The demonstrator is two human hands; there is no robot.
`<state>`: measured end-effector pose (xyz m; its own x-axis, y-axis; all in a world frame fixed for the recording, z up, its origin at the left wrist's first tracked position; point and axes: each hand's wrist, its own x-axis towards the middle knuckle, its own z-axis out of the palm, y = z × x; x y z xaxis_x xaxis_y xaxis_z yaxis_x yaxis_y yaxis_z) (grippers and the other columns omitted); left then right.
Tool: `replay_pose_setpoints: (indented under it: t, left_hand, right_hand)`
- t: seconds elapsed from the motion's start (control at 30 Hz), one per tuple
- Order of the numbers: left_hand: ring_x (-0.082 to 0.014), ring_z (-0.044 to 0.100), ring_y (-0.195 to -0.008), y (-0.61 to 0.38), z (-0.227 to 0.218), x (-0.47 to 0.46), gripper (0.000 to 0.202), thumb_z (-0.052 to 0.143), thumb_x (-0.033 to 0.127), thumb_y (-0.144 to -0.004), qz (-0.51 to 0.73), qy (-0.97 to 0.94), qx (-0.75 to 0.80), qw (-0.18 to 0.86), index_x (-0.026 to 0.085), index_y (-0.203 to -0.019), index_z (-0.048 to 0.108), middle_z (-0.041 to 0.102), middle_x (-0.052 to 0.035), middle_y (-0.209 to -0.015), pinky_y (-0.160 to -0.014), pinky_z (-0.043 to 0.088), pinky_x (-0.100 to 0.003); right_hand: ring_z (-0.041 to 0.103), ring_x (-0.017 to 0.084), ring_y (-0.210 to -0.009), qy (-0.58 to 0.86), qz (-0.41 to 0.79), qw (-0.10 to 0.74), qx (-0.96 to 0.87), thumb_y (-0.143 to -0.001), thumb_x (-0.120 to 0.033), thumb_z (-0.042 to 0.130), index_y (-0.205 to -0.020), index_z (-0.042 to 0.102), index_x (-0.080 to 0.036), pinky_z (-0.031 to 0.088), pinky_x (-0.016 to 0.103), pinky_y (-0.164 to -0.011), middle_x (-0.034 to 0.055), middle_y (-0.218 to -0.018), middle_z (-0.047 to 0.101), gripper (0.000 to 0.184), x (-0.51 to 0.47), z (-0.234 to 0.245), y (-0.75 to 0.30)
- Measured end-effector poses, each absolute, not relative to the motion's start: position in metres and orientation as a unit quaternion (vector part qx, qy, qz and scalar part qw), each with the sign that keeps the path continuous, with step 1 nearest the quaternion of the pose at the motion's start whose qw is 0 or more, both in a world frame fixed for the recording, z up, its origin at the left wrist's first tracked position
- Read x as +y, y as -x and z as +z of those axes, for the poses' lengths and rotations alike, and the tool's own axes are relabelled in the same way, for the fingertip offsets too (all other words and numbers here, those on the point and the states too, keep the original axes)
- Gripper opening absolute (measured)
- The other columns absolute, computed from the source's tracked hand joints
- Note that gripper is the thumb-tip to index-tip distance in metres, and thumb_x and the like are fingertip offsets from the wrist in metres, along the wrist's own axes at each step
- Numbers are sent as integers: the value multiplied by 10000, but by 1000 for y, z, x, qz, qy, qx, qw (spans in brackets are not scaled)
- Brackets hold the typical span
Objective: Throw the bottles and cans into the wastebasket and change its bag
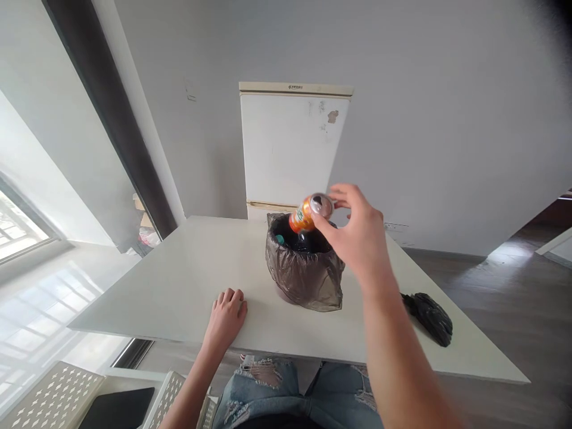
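An orange soda can (305, 215) is tilted over the mouth of a bin lined with a dark plastic bag (306, 274). My right hand (357, 229) has it by its silver, opened end, thumb in front and fingers behind. Inside the bin, partly hidden by the can and the bag's rim, are a small teal item (279, 239) and something dark and shiny. My left hand (227, 313) rests on the table's near edge, left of the bin, with its fingers curled in and nothing visible in them.
The bin stands on a white table (214, 256). A bunched black plastic bag (429, 317) lies toward the table's right side. Behind the table is a white refrigerator (290, 149). White perforated baskets (51, 393) stand low at the left.
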<state>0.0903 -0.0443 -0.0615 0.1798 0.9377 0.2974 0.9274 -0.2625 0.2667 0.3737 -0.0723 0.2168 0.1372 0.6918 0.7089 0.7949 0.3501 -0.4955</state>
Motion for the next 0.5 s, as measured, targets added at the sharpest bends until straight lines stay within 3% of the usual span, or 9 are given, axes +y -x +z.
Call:
replay_pose_setpoints:
  t: [0.23, 0.5]
  left_hand:
    - [-260, 568, -973, -88, -68, -42, 161, 435, 261, -1029, 214, -766, 606, 15, 234, -1010, 593, 621, -79, -1041, -849, 441, -389]
    - [-264, 577, -987, -85, -73, -38, 110, 459, 263, -1019, 217, -767, 603, 8, 244, -995, 564, 612, -66, -1030, -850, 438, -380]
  right_hand:
    - [702, 258, -953, 659, 64, 255, -704, -838, -492, 757, -1216, 680, -254, 487, 324, -684, 79, -1094, 766, 453, -41, 201, -402]
    - [694, 266, -921, 662, 95, 107, -736, -707, -410, 879, -1154, 712, -242, 458, 321, -647, 97, -1182, 745, 506, -8, 209, -390]
